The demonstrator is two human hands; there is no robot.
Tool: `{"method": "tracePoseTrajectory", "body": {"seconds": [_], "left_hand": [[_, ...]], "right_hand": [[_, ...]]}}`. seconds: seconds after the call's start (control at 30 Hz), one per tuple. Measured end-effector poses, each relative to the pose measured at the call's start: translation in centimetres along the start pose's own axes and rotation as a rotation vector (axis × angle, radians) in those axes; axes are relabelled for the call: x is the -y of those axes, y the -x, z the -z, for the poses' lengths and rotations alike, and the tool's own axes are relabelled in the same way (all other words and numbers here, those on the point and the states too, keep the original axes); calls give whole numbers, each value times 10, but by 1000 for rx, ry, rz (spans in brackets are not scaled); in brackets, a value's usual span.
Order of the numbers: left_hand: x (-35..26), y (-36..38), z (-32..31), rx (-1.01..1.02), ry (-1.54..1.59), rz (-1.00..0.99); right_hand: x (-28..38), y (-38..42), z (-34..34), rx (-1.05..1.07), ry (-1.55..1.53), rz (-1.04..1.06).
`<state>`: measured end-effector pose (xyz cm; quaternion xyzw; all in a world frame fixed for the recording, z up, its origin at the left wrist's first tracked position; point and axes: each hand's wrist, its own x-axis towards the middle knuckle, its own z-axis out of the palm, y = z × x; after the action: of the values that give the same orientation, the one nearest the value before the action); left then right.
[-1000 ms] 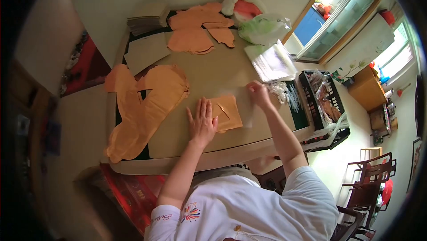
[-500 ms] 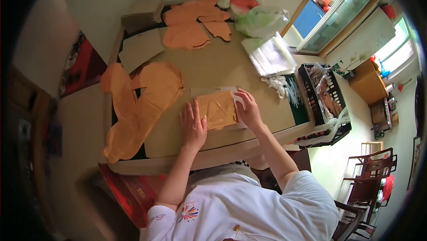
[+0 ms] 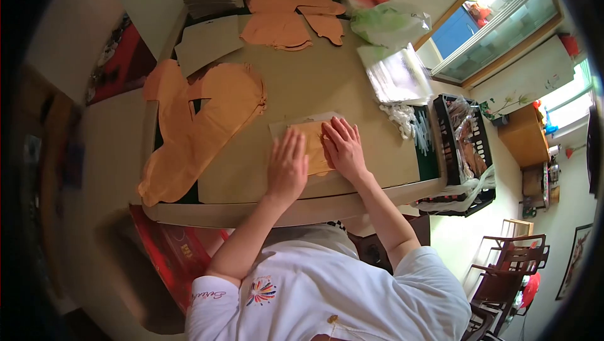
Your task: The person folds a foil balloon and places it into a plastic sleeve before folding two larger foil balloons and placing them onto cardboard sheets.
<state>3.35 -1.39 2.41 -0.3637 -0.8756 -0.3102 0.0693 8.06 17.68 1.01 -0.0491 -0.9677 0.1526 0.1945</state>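
A folded orange piece of thin material [image 3: 313,146] lies in a flat, roughly square packet near the front of the table. Under it, a pale sheet [image 3: 277,129] shows along the back and left edges. My left hand [image 3: 288,166] is over the packet's left side, fingers stretched out and slightly blurred. Flat across the right side rests my right hand [image 3: 345,150], its fingers extended. A large unfolded orange piece [image 3: 217,114], flat with rounded lobes, spreads to the left of my hands.
More flat orange pieces [image 3: 277,26] lie at the back beside a grey board [image 3: 207,44]. Clear plastic bags [image 3: 395,75] sit at the back right, near a white cord bundle [image 3: 400,118]. A black crate [image 3: 448,126] stands at the table's right edge.
My right hand has moved from the packet's right edge onto its top. My left hand has shifted right over the packet. The whole view has tilted slightly.
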Motion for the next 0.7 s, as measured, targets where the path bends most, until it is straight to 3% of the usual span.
{"method": "tracePoseTrajectory", "body": {"seconds": [0.07,0.27,0.37,0.7], "left_hand": [[-5,-20,-22,21,19,-71],[4,-24,-45,128,-167,-2],[2,-23,-47,119,-181,2],[17,-15,-13,315,-249,97]], "right_hand": [[-1,0,-2,15,-8,18],[4,-9,8,49,59,132],[-5,-8,2,188,0,128],[-5,-6,5,218,71,112]]}}
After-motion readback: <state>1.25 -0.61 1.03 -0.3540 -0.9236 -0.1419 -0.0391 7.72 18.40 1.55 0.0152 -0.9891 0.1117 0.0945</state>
